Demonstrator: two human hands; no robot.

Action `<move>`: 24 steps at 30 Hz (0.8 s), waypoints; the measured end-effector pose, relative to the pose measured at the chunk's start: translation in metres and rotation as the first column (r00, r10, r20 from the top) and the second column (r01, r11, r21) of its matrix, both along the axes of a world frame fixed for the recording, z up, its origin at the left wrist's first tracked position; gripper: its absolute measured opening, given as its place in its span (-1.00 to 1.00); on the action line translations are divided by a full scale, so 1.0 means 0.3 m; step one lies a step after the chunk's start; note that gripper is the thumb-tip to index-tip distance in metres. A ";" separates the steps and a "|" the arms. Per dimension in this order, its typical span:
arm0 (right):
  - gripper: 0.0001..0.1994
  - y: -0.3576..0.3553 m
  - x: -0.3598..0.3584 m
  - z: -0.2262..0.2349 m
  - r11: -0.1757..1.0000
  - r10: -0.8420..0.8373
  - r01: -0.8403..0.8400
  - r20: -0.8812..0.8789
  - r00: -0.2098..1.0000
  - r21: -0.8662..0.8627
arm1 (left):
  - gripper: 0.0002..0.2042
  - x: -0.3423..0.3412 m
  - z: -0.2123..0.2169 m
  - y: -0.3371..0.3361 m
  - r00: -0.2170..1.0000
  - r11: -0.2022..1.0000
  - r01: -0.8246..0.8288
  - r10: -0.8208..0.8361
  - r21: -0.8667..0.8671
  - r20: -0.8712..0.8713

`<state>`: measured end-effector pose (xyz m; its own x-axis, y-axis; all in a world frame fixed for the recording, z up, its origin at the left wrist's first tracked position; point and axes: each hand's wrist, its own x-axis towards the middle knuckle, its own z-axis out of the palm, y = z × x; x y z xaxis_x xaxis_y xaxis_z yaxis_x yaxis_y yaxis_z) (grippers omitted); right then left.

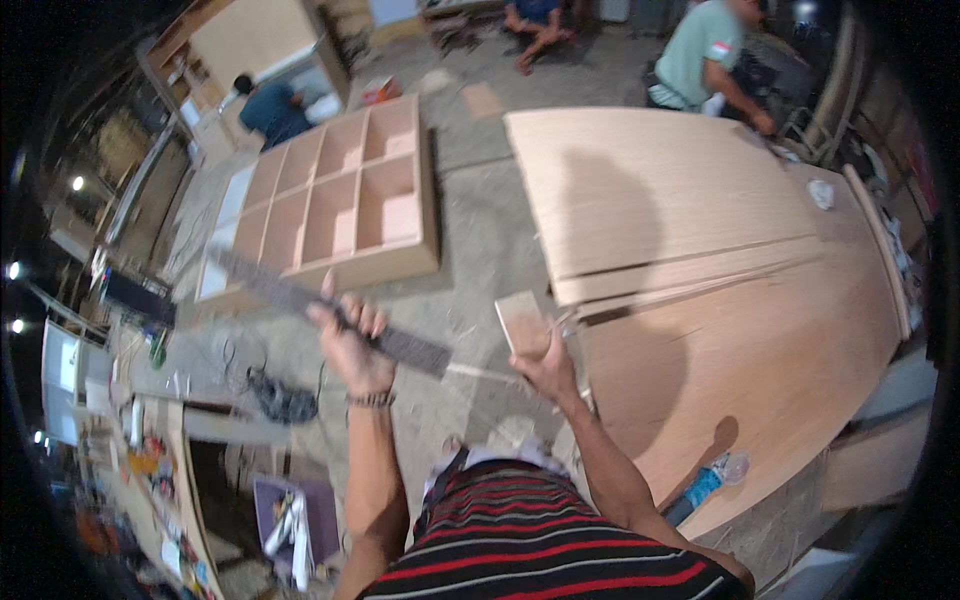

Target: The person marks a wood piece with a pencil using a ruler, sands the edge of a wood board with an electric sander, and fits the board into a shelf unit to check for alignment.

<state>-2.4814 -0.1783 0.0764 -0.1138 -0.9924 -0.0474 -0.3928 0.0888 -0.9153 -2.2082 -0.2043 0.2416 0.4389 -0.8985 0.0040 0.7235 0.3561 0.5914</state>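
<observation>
Your floor (480,240) is bare concrete. On it: plywood sheets (700,250) stacked flat at right, open-faced shelf unit (330,200) lying on its back at left. Bottle (715,478) on the sheets' near edge.

You are standing in a woodworking shop, shown by the large plywood sheets (700,260) laid out flat, an unfinished cubby shelf unit (335,195) on the dusty concrete floor (480,230), and a cluttered workbench (150,470) at your left.

The person wears a shirt (540,545) striped black, red and grey, at six o'clock in the view. Both forearms are bare, sleeves ending above the elbows. A beaded bracelet (372,400) circles the left wrist, toward seven o'clock from centre.
</observation>
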 end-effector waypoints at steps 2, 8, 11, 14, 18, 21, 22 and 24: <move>-0.23 0.017 -0.043 0.012 0.964 0.182 -0.240 0.376 0.909 0.113 | -0.33 0.077 -0.044 0.053 0.990 0.999 -0.053 0.053 -0.003 0.130; -0.49 0.063 -0.145 -0.374 0.887 0.080 -0.326 0.585 0.807 0.327 | -0.26 -0.051 -0.120 0.117 0.987 0.998 -0.052 0.045 0.039 0.155; -0.56 0.091 0.066 -0.086 0.855 0.347 -0.503 0.585 0.734 0.124 | -0.25 -0.046 -0.139 0.155 0.978 0.996 -0.061 0.048 0.059 0.203; -0.72 0.084 0.170 -0.016 0.813 0.453 -0.579 0.560 0.693 0.058 | -0.25 -0.111 -0.146 0.145 0.985 0.997 -0.025 0.013 0.070 0.170; -0.74 0.061 0.220 0.002 0.783 0.469 -0.616 0.565 0.679 0.091 | -0.25 -0.068 -0.210 0.146 0.982 0.993 -0.058 0.037 0.107 0.187; -0.74 0.025 0.264 0.002 0.747 0.521 -0.663 0.578 0.628 0.047 | -0.29 -0.018 -0.223 0.139 0.984 0.983 -0.144 0.130 0.117 0.119; -0.73 0.014 0.288 -0.001 0.720 0.549 -0.692 0.566 0.616 0.055 | -0.29 0.006 -0.228 0.139 0.985 0.983 -0.143 0.129 0.118 0.118; -0.73 0.001 0.354 0.006 0.721 0.584 -0.693 0.523 0.621 0.016 | -0.29 0.069 -0.246 0.138 0.973 0.961 -0.217 0.199 0.174 0.115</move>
